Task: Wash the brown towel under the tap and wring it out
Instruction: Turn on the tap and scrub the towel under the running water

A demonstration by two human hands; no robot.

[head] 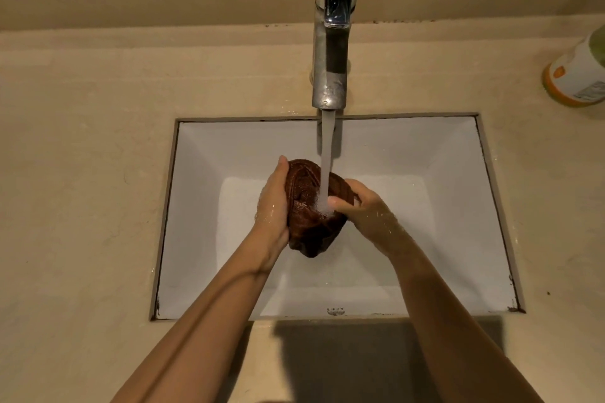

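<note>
A wet brown towel [309, 222] is bunched into a ball over the middle of the white sink basin [458, 206]. My left hand [273, 206] cups its left side, fingers pointing away from me. My right hand [363, 209] grips its right side, thumb pressed on top. Water runs from the chrome tap [330, 75] in a steady stream [327, 154] and lands on the towel's top, right next to my right thumb. Both hands are wet.
A white bottle with an orange base [576, 75] lies on the beige counter [82, 173] at the far right. A raised ledge runs along the wall behind the tap. The counter's front edge is close to my body.
</note>
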